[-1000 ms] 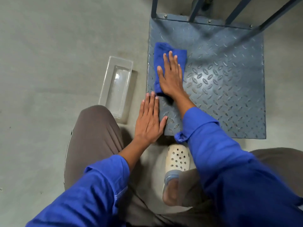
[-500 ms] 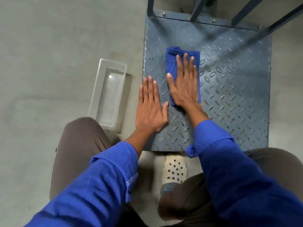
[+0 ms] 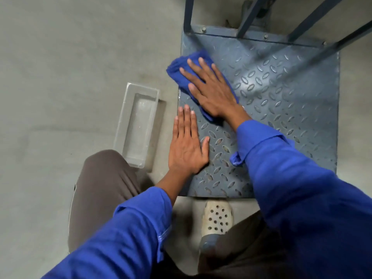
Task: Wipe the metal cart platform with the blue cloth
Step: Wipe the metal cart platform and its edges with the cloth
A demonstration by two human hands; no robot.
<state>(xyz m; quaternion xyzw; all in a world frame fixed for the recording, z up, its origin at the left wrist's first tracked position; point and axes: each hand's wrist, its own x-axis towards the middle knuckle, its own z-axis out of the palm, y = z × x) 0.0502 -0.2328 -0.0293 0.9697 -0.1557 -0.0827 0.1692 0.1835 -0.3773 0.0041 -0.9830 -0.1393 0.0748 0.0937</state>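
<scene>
The metal cart platform (image 3: 281, 93) is a grey-blue tread plate lying low on the floor at the upper right. A folded blue cloth (image 3: 177, 67) lies on its left part, one corner sticking out past the left edge. My right hand (image 3: 209, 89) presses flat on the cloth, fingers spread and pointing up-left. My left hand (image 3: 187, 146) rests flat on the platform's near left edge, fingers together, holding nothing.
A clear plastic tray (image 3: 136, 125) sits on the concrete floor just left of the platform. Dark metal handle bars (image 3: 249, 15) rise from the platform's far edge. My knee (image 3: 102, 178) and a white perforated clog (image 3: 217, 218) are at the near edge.
My right hand has slid the cloth from the platform's middle-left toward its left edge and turned it diagonally. My left hand has stayed planted on the near left edge.
</scene>
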